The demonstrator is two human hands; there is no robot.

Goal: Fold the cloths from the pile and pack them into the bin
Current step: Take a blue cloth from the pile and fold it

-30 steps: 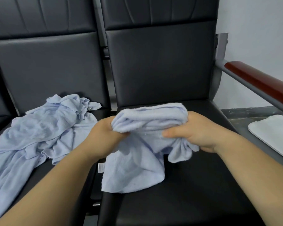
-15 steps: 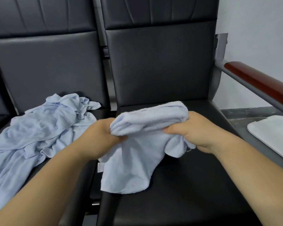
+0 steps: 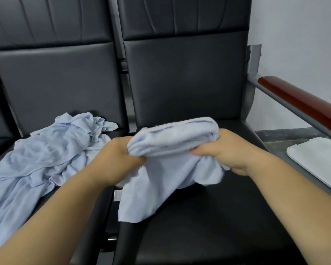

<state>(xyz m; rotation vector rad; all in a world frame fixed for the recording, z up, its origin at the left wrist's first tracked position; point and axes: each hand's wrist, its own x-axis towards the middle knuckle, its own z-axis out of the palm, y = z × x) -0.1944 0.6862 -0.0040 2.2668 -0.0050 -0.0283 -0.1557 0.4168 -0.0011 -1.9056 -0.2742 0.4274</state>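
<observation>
A row of black padded seats stood against a pale wall. The right seat (image 3: 208, 217) served as the work surface, with a red-brown armrest (image 3: 302, 104) beyond it. A flat white thing (image 3: 317, 161) sat low at the right edge; it could have been the bin or its lid, I could not tell. The pile (image 3: 52, 153) of light blue cloths lay crumpled on the neighbouring seat to the left. The cloth (image 3: 172, 142) being worked was held above the right seat, bunched into a thick roll along its top, with a loose flap hanging down to the seat's front edge. The risk, as I judged it, lay in that flap. It was uneven and unsupported, so the fold could come out skewed, or the layers in the roll could slip apart if either side let go early. The left hand (image 3: 118, 159) had its grip clamped on the roll's left end, fingers curled into the fabric. The right hand (image 3: 231, 152) had its grip closed round the right end, thumb along the near side and a bunched tail of cloth poking out below it.
</observation>
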